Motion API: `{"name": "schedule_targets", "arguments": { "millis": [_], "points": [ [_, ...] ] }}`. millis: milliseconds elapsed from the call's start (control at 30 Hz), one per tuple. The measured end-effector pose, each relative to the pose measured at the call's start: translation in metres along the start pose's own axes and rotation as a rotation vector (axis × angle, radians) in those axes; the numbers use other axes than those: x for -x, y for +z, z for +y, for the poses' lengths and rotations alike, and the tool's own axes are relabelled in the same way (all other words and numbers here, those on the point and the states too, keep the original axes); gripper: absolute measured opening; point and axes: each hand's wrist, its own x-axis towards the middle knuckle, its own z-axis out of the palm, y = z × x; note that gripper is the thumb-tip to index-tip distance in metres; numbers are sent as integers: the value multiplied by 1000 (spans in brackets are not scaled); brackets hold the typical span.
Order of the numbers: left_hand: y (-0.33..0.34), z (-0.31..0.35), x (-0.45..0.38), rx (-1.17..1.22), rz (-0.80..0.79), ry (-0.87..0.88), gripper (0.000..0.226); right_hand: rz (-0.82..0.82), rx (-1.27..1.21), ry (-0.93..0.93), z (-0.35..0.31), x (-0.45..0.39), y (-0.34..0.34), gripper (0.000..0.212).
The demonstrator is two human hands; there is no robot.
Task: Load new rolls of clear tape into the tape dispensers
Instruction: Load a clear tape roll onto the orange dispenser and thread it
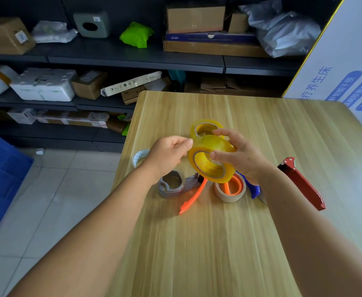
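Your right hand [240, 155] has the tape roll [211, 162] lifted clear of the tabletop [218, 243], thumb hooked into the core and fingers curled over the outer rim, so that grip is closed firmly on the roll. Your left hand [167, 155] sits at the roll's left edge with fingertips bunched together; it looks like you are picking for the loose end of the tape, though whether you have film pinched cannot be told from here. Keep the roll steady with the right hand and turn it slowly, letting a left fingernail run along the surface until it catches the seam; clear tape hides its end, so feel for it rather than look. Once it lifts, peel off only a short tab and keep it from folding back on itself. A second yellow roll [205, 128] lies flat on the tabletop just behind the one you hold. Below your hands wait the grey dispenser [175, 185], the orange dispenser [194, 197] lying against a tan roll [229, 192], a blue-handled piece [254, 188] partly hidden by your wrist, and the red dispenser [302, 183] well off to the right. Pick your dispenser before you peel far, and check which way the tape must unwind so the sticky side faces correctly at the blade.
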Motion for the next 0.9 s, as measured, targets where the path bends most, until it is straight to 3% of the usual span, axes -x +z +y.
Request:
{"name": "schedule_targets", "arguments": {
  "millis": [167, 367, 533, 733, 900],
  "points": [
    [1, -7, -5, -33, -4, -24, 11, -69, 31, -39, 0, 0, 3, 58],
    [4, -9, -4, -49, -22, -47, 10, -160, 93, 41, 6, 0, 6, 71],
    [0, -10, -3, -96, -66, -82, 8, -129, 89, 95, 17, -1, 6, 55],
    [-15, -10, 1, -39, -301, -160, 28, -183, 133, 173, 20, -3, -1, 56],
    [-22, -17, 7, 36, -375, -125, 30, -194, 86, 159, 17, -2, 0, 54]
  ]
}}
